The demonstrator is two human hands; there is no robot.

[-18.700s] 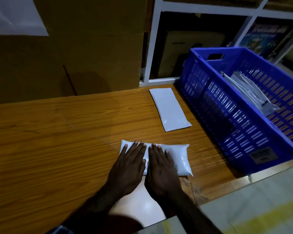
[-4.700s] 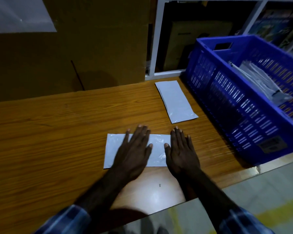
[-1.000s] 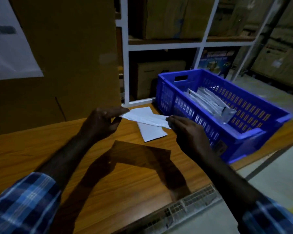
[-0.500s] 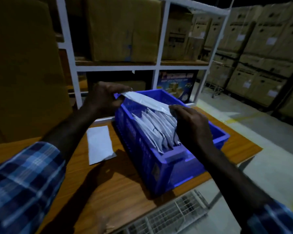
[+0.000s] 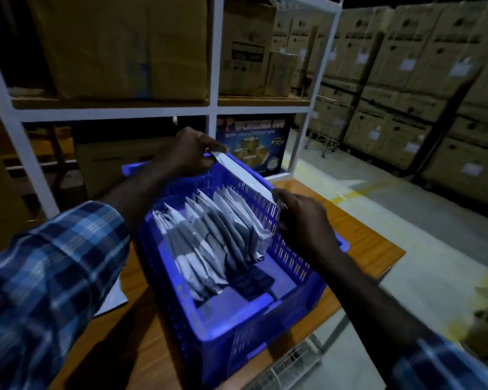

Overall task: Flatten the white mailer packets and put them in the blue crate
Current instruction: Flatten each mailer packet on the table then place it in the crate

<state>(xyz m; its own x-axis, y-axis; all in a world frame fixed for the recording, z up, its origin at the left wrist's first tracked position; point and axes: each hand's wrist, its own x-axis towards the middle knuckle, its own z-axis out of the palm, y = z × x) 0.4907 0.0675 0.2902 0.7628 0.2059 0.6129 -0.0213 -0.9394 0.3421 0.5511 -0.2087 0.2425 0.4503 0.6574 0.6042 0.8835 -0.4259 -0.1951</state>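
Two hands | left hand (image 5: 188, 153), right hand (image 5: 304, 220) each grip-pinch flat glossy white mailer (image 5: 243, 173) | above slotted blue crate (image 5: 237, 327)

Lifted off the wooden table (image 5: 358, 237) since being pressed flat; white mailer packet (image 5: 244, 177) now pinched at its ends by left hand (image 5: 186, 156) and right hand (image 5: 304, 220), carried over the blue crate (image 5: 237, 330), above the standing packets (image 5: 214, 243).
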